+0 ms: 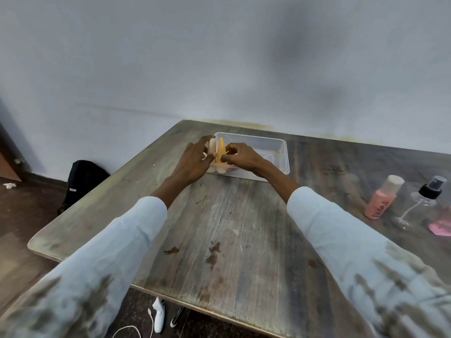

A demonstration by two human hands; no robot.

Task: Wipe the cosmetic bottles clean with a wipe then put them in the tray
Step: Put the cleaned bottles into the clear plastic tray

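Observation:
A clear plastic tray [280, 154] sits at the far middle of the wooden table. At its left end stand two tubes, cap down: a cream tube [211, 145] and an orange tube [221, 148] beside it. My left hand [195, 159] grips the cream tube from the left, fingers over its top. My right hand [240, 154] pinches the orange tube from the right. At the right of the table stand a pink bottle [380, 198] with a clear cap and a clear spray bottle [425, 193] with a black pump. A pink wipe [441, 225] lies at the right edge.
The table [244, 228] is worn and stained, its left edge running diagonally. A black bag [83, 181] leans at the wall on the floor to the left. A white controller [158, 315] and a cable lie on the floor below the near edge.

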